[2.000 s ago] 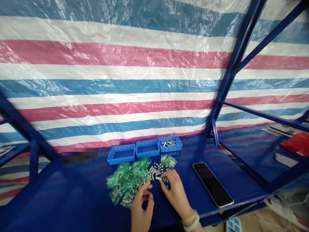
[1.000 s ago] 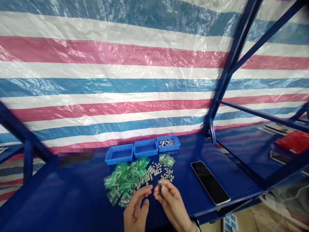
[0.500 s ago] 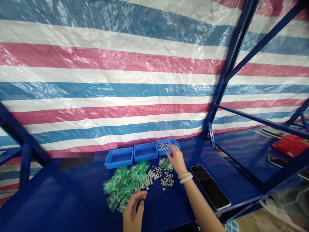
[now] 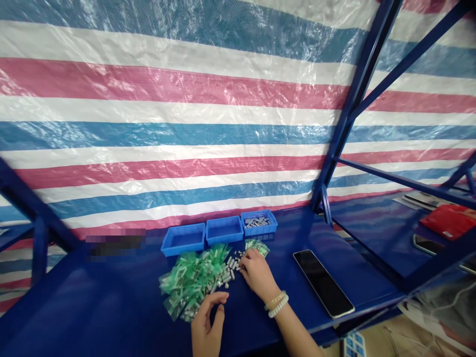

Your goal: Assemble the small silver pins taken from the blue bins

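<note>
Back from the far blue tray (image 4: 259,229) onto loose metal pieces (image 4: 232,263) with right hand (image 4: 256,275), grip hidden under curled fingers; left hand (image 4: 206,327) spread beside green bags (image 4: 188,280); phone (image 4: 322,282) lying off right.

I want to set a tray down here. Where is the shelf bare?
Bare shelf left of the green bags, and between the right hand and the phone. Crowded from the bags through the metal parts to the bins.

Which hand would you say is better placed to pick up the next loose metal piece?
Probably the right: the right hand lies on the loose metal pieces, while the left hand sits beside the green bags.
</note>
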Demonstrator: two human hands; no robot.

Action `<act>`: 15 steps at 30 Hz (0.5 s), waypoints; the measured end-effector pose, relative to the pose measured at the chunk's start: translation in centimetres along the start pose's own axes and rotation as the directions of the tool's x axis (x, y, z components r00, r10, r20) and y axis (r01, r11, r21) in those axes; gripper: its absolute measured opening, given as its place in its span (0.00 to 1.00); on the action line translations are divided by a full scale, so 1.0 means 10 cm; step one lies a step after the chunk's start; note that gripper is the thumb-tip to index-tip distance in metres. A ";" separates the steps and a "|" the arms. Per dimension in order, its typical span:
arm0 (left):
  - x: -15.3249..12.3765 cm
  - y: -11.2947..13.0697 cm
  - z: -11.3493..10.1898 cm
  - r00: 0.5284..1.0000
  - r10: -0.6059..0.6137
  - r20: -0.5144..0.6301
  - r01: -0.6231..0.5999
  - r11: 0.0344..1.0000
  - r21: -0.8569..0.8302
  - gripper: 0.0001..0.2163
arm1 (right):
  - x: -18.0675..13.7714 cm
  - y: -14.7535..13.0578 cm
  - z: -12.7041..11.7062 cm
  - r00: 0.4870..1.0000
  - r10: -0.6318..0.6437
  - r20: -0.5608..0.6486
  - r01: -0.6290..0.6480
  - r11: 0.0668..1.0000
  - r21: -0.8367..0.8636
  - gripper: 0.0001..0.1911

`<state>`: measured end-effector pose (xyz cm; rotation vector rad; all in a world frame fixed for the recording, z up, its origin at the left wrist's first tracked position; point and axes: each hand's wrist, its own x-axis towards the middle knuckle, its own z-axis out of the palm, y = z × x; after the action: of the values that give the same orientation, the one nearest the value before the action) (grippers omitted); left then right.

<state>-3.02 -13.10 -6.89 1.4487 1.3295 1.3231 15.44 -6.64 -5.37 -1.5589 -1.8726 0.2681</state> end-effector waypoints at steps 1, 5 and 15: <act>0.00 0.00 0.01 1.000 0.012 -0.007 -0.012 1.000 0.003 0.09 | -0.01 -0.01 -0.02 1.000 0.001 -0.004 -0.001 1.000 0.020 0.11; -0.01 0.05 0.04 0.998 0.052 0.022 -0.051 0.999 -0.014 0.11 | -0.16 -0.11 -0.16 1.000 0.007 -0.015 -0.005 0.989 0.150 0.10; -0.22 0.25 0.21 0.919 -0.113 0.379 0.241 0.920 -0.310 0.20 | -0.64 -0.56 -0.48 0.994 0.032 -0.105 0.024 0.869 0.494 0.09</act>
<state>-0.32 -15.47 -5.24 1.2114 0.9091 1.0516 14.23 -15.29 -1.00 -1.1945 -1.5530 0.6021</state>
